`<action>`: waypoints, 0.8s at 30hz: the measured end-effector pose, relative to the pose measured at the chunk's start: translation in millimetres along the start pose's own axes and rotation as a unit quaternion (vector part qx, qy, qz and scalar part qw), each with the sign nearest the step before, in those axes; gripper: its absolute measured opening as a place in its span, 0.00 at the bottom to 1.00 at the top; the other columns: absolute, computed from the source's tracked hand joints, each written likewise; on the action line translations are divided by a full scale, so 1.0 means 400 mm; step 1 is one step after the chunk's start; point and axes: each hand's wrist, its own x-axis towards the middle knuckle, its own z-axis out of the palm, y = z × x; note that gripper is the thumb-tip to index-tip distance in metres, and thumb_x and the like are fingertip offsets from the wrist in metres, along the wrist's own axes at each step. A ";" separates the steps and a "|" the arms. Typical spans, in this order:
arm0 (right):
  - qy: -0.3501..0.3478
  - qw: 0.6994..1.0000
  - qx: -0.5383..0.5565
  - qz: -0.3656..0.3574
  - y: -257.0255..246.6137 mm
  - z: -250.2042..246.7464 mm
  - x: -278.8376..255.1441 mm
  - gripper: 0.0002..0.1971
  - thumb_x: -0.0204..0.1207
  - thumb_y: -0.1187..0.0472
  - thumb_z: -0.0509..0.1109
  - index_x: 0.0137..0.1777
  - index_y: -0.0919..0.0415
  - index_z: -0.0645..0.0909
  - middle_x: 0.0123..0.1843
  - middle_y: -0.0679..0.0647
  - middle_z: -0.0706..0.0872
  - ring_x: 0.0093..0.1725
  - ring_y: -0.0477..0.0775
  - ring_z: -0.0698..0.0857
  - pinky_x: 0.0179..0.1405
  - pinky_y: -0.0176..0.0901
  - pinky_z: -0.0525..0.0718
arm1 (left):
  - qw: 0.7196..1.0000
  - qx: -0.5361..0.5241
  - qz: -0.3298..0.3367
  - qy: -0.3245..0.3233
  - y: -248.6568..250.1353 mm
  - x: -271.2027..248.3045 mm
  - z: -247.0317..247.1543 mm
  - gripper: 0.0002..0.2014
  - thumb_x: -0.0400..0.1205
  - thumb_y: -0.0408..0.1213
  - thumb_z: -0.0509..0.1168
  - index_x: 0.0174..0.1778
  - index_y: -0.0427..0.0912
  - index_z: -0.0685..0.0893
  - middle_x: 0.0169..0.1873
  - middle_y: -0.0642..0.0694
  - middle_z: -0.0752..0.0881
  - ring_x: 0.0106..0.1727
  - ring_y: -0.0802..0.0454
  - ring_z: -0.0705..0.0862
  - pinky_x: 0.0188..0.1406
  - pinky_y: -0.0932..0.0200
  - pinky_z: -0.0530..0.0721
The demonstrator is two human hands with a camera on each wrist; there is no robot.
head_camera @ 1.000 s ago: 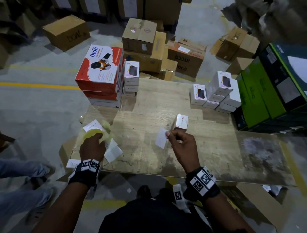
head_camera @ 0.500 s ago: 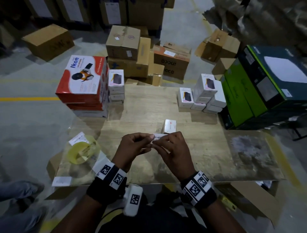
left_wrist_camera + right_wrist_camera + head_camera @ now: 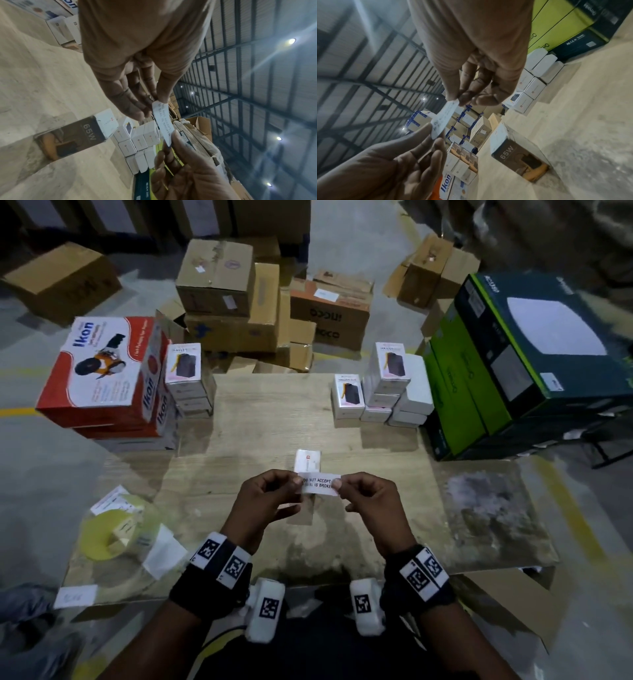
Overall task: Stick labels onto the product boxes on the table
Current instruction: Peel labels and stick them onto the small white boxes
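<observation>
Both hands, left hand [image 3: 270,498] and right hand [image 3: 371,501], are pinching one label [image 3: 318,484]; box [image 3: 308,461] at 12 o'clock is waiting, stacks probably too.

Red-and-white "Ikon" printed cartons [image 3: 102,378], stacked, sitting at the far left of the table. Green-and-black large printed cartons [image 3: 513,364], stacked, lying at the far right. Plain brown corrugated cardboard boxes [image 3: 219,278], piled, standing on the grey concrete floor [image 3: 359,241] beyond the table. Corrugated metal warehouse roof [image 3: 257,67], with round ceiling lamps [image 3: 291,41] glowing, showing in the left wrist view.
</observation>
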 end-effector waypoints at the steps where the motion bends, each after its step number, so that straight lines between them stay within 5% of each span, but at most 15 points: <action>1: -0.006 1.000 -0.006 -0.001 0.000 -0.012 0.020 0.04 0.76 0.60 0.80 0.43 0.61 0.91 0.39 0.53 0.93 0.39 0.46 0.86 0.35 0.39 0.84 | 1.000 0.009 0.000 0.014 -0.002 0.010 0.013 0.05 0.81 0.33 0.72 0.49 0.36 0.89 0.41 0.43 0.91 0.41 0.50 0.89 0.43 0.56 0.90; 7: -0.042 0.995 0.004 0.093 0.042 -0.065 0.133 0.05 0.76 0.61 0.80 0.42 0.61 0.92 0.38 0.53 0.92 0.38 0.46 0.85 0.32 0.38 0.80 | 0.979 0.157 0.045 0.119 -0.032 0.090 0.067 0.01 0.78 0.35 0.76 0.42 0.43 0.93 0.38 0.49 0.93 0.37 0.57 0.88 0.32 0.59 0.86; 10: -0.044 0.989 0.015 0.139 0.065 -0.064 0.166 0.06 0.77 0.61 0.79 0.39 0.59 0.91 0.35 0.47 0.91 0.35 0.44 0.83 0.32 0.37 0.79 | 0.952 0.262 0.071 0.140 -0.042 0.148 0.076 0.03 0.78 0.39 0.76 0.38 0.49 0.92 0.36 0.55 0.92 0.40 0.57 0.89 0.39 0.53 0.87; 13: -0.035 0.987 0.022 0.158 0.089 -0.052 0.189 0.05 0.77 0.61 0.79 0.40 0.59 0.91 0.33 0.48 0.89 0.36 0.46 0.83 0.33 0.39 0.81 | 0.921 0.351 0.079 0.148 -0.039 0.194 0.076 0.04 0.78 0.42 0.75 0.37 0.53 0.91 0.36 0.60 0.90 0.43 0.59 0.88 0.45 0.59 0.84; 18: -0.009 0.983 0.046 0.177 0.122 -0.013 0.227 0.06 0.79 0.63 0.77 0.40 0.63 0.88 0.38 0.56 0.89 0.41 0.51 0.86 0.38 0.42 0.87 | 0.897 0.419 0.062 0.125 -0.033 0.246 0.060 0.02 0.78 0.42 0.75 0.40 0.51 0.92 0.36 0.56 0.89 0.43 0.58 0.86 0.37 0.70 0.76; 24: 0.013 0.975 0.092 0.202 0.148 0.010 0.229 0.06 0.81 0.66 0.74 0.43 0.66 0.85 0.44 0.62 0.90 0.37 0.54 0.91 0.42 0.46 0.92 | 0.889 0.442 0.062 0.104 -0.057 0.276 0.046 0.04 0.78 0.44 0.75 0.41 0.49 0.93 0.42 0.51 0.93 0.46 0.54 0.89 0.46 0.60 0.81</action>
